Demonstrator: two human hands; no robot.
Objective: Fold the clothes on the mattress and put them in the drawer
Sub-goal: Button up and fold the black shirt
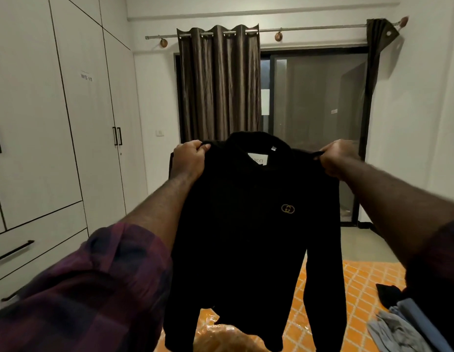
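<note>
A black long-sleeved shirt (246,237) with a small gold logo on the chest hangs spread out in front of me, its collar and white label on top. My left hand (190,158) grips its left shoulder and my right hand (335,157) grips its right shoulder, both at chest height above the mattress (355,288), which has an orange cover with a white lattice pattern. The shirt's hem and one sleeve dangle down over the mattress. Drawers (30,247) with dark handles sit low in the white wardrobe on the left.
Grey, blue and black clothes (404,321) lie in a heap at the mattress's right edge. White wardrobe doors (76,110) line the left wall. Behind the shirt are a brown curtain (218,82) and a dark glass sliding door (317,102).
</note>
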